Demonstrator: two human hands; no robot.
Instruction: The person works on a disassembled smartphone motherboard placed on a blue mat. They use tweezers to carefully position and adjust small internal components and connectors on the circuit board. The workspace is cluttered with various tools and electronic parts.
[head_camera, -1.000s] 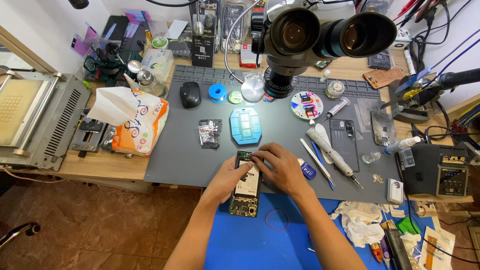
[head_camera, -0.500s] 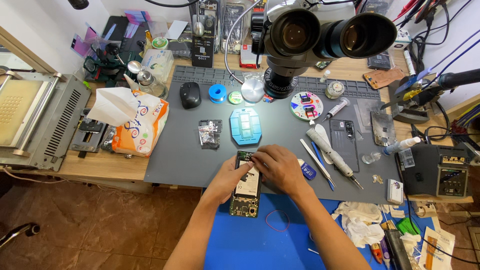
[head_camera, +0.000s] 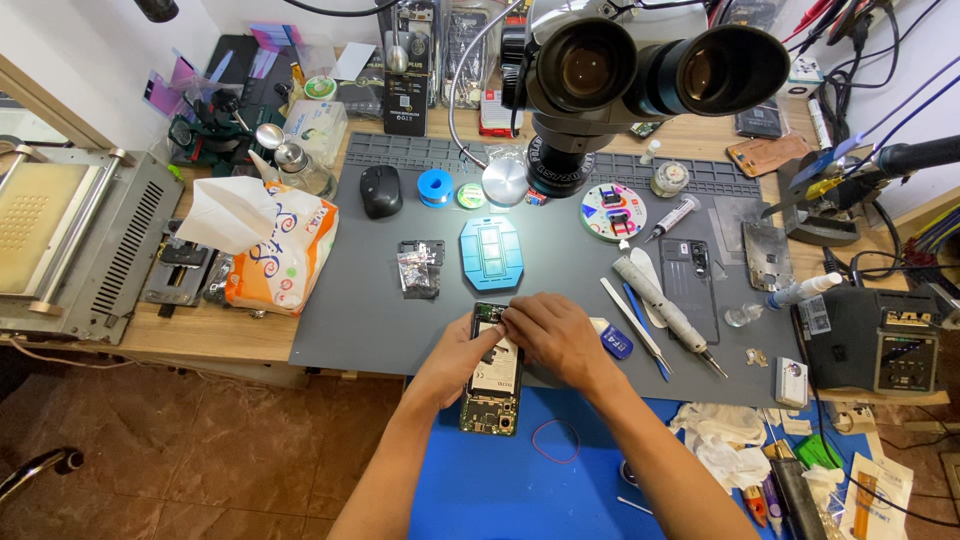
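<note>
An opened smartphone (head_camera: 493, 385) with its battery and green circuit board showing lies at the near edge of the grey work mat (head_camera: 380, 310). My left hand (head_camera: 462, 352) grips the phone's left side. My right hand (head_camera: 550, 335) rests over the phone's upper part, with fingertips pinched at its top left corner. Whatever sits under those fingertips is too small to make out. A blue octagonal screw tray (head_camera: 492, 252) lies just beyond the phone.
A black microscope head (head_camera: 640, 75) hangs over the mat. To the right lie a white driver (head_camera: 662, 310), tweezers (head_camera: 628, 315) and a phone back cover (head_camera: 688, 285). At left stand a tissue pack (head_camera: 270, 250) and a grey machine (head_camera: 70, 240). A soldering station (head_camera: 880, 340) sits far right.
</note>
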